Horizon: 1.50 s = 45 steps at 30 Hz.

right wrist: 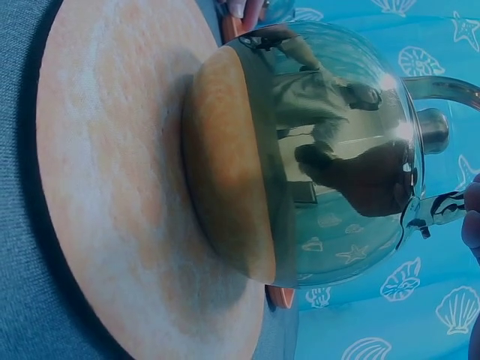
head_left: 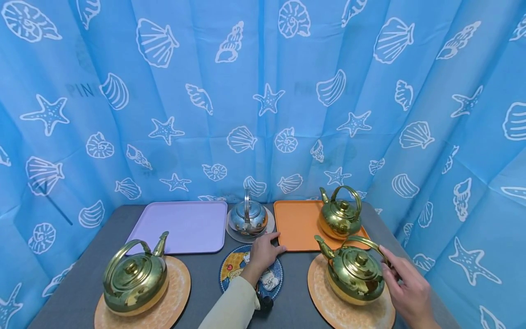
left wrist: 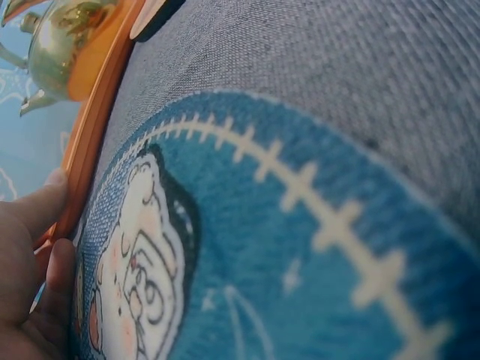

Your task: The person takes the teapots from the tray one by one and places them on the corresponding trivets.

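My right hand [head_left: 408,285] grips the arched handle of a golden teapot [head_left: 356,276], its spout pointing left. The teapot's base is right at a round orange-brown mat [right wrist: 135,165]. In the middle, my left hand [head_left: 263,253] holds the near left corner of an orange tray [head_left: 297,228] between thumb and finger. In the left wrist view, thumb and fingertip [left wrist: 54,184] lie at the tray's rim. Another golden teapot [head_left: 341,214] stands on that tray's right part. Under my left forearm lies a round blue patterned mat [head_left: 231,262].
A third golden teapot [head_left: 133,281] stands on a round mat [head_left: 181,276] at the left. Behind it lies a lilac tray [head_left: 185,226]. A silver teapot [head_left: 248,218] sits on a pale round mat [head_left: 271,221] between the trays. A blue shell-print curtain [head_left: 263,114] hangs behind the table.
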Motion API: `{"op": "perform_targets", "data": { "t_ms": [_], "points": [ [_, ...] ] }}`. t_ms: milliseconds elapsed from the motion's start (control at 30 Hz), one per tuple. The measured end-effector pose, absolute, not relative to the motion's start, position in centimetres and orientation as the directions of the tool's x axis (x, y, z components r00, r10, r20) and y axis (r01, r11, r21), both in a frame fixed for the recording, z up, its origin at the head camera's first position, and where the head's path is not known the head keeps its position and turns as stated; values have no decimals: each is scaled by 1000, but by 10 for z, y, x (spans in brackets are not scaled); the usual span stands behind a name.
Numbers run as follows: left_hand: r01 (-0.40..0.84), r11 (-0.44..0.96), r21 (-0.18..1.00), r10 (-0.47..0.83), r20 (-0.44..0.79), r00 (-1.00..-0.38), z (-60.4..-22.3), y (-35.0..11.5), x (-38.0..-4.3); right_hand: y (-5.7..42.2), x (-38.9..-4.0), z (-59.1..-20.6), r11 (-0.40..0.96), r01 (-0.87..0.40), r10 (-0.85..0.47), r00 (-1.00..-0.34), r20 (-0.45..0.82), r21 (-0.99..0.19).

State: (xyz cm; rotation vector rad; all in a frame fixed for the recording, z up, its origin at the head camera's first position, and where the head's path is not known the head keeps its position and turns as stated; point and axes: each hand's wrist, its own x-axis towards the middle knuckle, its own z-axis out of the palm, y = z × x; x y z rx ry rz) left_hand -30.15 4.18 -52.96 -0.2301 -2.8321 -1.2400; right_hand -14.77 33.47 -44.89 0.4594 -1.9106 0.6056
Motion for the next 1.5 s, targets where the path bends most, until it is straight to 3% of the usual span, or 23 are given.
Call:
{"op": "perform_targets", "data": {
  "t_ms": [433,833,1133,1500],
  "points": [
    [153,666,730,117,100,-988,-529,41,-302,343,-150,-457,789,-568,-31,-417,909,-234],
    [141,669,730,110,90,-990,-530,41,-300,341,-144,-455,792,-514,20,-516,856,-329],
    [137,671,728,106,88,-990,-530,42,-301,341,-144,-455,779,-532,28,-499,866,-332],
    [142,660,738,109,92,-990,-530,42,-301,343,-142,-452,777,-518,34,-533,846,-357]
  ]
}}
